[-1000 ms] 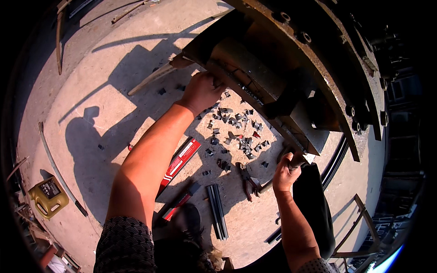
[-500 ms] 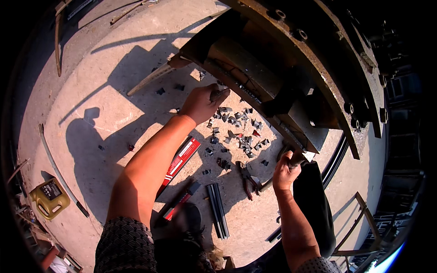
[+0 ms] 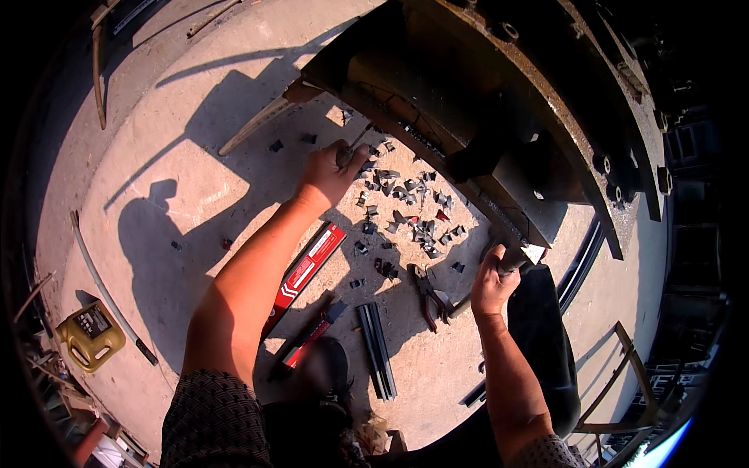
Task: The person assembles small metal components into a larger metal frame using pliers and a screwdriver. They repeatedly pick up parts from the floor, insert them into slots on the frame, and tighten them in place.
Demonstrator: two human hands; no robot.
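Currently gripping a thin rod [image 3: 360, 138] at eleven o'clock with the left hand [image 3: 331, 173], curled; at four o'clock, clasping a greyish piece [image 3: 511, 262] of unclear kind in the closed right hand [image 3: 491, 288] beside the machine [image 3: 519, 191]. Noted dark scraps [image 3: 423, 229] on floor [image 3: 421, 366] at one o'clock.

Sunlit pale concrete floor [image 3: 204, 175], hard-edged dark shadows [image 3: 152, 246].

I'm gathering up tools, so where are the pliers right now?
In the head view, the pliers lie on the floor just right of centre, between the dark strips to their lower left and the right hand.
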